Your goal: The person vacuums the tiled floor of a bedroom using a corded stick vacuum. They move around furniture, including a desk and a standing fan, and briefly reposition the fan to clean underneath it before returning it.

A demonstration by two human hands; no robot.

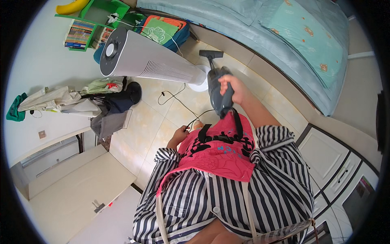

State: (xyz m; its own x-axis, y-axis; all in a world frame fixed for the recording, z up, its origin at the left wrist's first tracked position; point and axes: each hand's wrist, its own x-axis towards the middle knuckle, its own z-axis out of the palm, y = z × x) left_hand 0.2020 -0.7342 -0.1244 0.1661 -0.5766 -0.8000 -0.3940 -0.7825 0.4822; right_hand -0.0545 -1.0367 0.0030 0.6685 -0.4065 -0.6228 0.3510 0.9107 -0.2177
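Observation:
My right hand (233, 87) is closed around the handle of a dark grey handheld vacuum cleaner (220, 102). A short tube joins its body to a wide floor nozzle (210, 54), which lies on the tiles near the bed base. Lower and to the left, my left hand (182, 134) holds a black power cable (199, 116) that runs to the rear of the vacuum. A second stretch of thin cable (173, 97) lies looped on the floor beside the tower fan.
A tall white tower fan (158, 58) stands just left of the vacuum, on a round base (201, 87). The bed (274, 64) borders the right side. Left are a loaded coat stand (134, 93), a green bookshelf (100, 23) and a door (82, 189). White cabinets (324, 149) stand lower right.

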